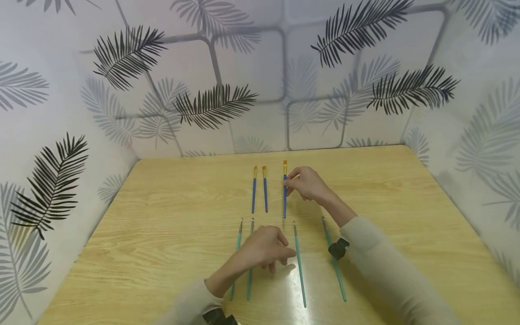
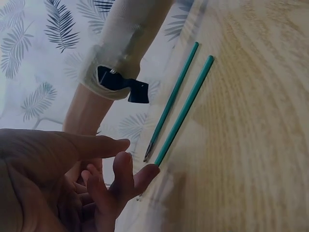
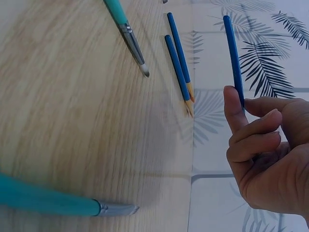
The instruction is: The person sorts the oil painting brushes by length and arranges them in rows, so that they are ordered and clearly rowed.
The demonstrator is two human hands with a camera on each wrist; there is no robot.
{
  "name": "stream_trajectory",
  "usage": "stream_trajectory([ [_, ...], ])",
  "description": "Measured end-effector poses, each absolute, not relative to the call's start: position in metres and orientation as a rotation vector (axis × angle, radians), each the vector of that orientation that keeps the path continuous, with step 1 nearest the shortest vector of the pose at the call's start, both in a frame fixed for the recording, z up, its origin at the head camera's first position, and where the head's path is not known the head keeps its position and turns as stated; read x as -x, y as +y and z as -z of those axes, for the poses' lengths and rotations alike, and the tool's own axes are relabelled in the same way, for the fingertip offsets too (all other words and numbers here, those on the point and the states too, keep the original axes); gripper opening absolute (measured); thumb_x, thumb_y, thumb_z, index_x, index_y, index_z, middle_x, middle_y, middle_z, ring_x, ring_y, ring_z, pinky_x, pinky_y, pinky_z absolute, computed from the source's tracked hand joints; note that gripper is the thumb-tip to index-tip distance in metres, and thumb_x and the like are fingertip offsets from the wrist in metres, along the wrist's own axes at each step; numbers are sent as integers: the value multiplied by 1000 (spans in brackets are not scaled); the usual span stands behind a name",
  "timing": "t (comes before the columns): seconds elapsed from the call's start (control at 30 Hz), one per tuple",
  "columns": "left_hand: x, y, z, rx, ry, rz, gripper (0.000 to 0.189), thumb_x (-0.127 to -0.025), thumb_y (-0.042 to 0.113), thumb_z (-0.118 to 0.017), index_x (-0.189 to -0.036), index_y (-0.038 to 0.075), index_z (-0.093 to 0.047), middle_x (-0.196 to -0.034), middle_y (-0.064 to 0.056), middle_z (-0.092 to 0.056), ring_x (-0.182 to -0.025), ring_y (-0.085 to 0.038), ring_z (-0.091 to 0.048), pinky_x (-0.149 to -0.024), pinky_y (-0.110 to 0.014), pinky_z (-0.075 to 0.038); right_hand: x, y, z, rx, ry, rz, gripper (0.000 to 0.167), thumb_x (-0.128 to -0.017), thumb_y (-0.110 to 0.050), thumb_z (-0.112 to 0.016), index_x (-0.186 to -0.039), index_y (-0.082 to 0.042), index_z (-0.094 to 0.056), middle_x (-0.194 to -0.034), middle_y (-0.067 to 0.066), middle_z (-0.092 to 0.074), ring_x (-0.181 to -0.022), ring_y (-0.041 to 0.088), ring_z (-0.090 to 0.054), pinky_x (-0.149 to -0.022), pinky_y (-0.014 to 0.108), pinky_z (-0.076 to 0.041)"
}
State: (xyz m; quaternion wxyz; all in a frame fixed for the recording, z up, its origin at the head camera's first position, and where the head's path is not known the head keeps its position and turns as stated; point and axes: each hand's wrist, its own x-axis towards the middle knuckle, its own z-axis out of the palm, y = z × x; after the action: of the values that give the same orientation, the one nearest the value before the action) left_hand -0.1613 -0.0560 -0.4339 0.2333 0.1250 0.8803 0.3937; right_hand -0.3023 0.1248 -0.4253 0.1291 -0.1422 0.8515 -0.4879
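Note:
My right hand (image 1: 307, 184) pinches a blue-handled paintbrush (image 1: 285, 203) between thumb and fingers; its orange bristles point to the back wall. In the right wrist view the blue handle (image 3: 233, 58) rises out of the fingertips, and the bristle end is hidden by the hand. Left of it, two more blue paintbrushes (image 1: 266, 194) lie side by side. My left hand (image 1: 268, 248) hovers over the front of the table, fingers loosely bent and holding nothing. Its fingertips overlap a teal paintbrush (image 1: 301, 280) in the head view. Two other teal paintbrushes (image 1: 249, 284) lie partly hidden under this hand.
Another teal paintbrush (image 1: 337, 273) lies beneath the right forearm. The light wooden table (image 1: 170, 216) meets walls (image 1: 252, 131) with a leaf pattern at its back and sides. Each sleeve bears a dark wrist mount (image 1: 339, 248).

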Motion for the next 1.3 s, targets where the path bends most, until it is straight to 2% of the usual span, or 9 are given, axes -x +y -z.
stream_trajectory([
  [0.07,160,-54,436,-340,2411,-1085,18,-86,26,-75,-81,10,-70,-66,0,-73,-44,-21,-66,-39,-22,-47,304,123,426,413,2476,1419,27,-100,-23,-60,-117,-2,-60,-87,15,-76,-35,6,-28,-39,22,-26],
  [0.33,159,-50,439,-392,2438,-1040,31,-88,24,-74,-64,5,-69,-62,3,-71,-43,-18,-66,-37,-19,-43,312,117,428,437,2465,1406,27,-100,-21,-59,-116,0,-60,-89,19,-76,-35,6,-29,-38,21,-26],
  [0.63,159,-50,438,-404,2483,-981,29,-87,24,-74,-62,9,-69,-59,4,-71,-41,-15,-64,-37,-20,-43,321,111,429,432,2479,1403,23,-99,-20,-60,-112,0,-61,-86,16,-76,-35,5,-31,-38,21,-27],
  [0.8,156,-48,439,-431,2478,-987,30,-87,23,-74,-62,8,-68,-59,5,-71,-39,-14,-63,-35,-18,-39,324,110,433,408,2488,1391,23,-99,-19,-61,-111,0,-62,-86,18,-76,-36,6,-34,-38,21,-30],
  [1.0,152,-45,443,-442,2474,-990,30,-87,23,-75,-63,8,-67,-59,6,-71,-40,-15,-63,-36,-20,-43,328,109,438,373,2497,1379,23,-99,-16,-60,-111,3,-65,-86,19,-75,-36,6,-37,-38,20,-32],
  [1.07,151,-45,443,-444,2485,-990,32,-87,23,-75,-63,5,-66,-59,5,-70,-40,-15,-63,-36,-19,-42,330,108,440,360,2500,1375,23,-99,-15,-60,-112,4,-65,-86,20,-75,-35,6,-36,-39,21,-32],
  [1.2,151,-42,445,-426,2527,-984,43,-85,24,-76,-52,10,-54,-53,4,-67,-38,-14,-62,-34,-16,-32,331,106,440,340,2521,1350,24,-99,-16,-60,-112,4,-65,-87,20,-76,-36,6,-38,-40,21,-35],
  [1.3,152,-38,449,-426,2558,-975,53,-84,25,-78,-46,18,-42,-43,4,-58,-35,-12,-59,-34,-15,-24,333,108,441,338,2553,1318,24,-99,-16,-60,-111,4,-66,-86,19,-76,-36,6,-40,-40,21,-38],
])
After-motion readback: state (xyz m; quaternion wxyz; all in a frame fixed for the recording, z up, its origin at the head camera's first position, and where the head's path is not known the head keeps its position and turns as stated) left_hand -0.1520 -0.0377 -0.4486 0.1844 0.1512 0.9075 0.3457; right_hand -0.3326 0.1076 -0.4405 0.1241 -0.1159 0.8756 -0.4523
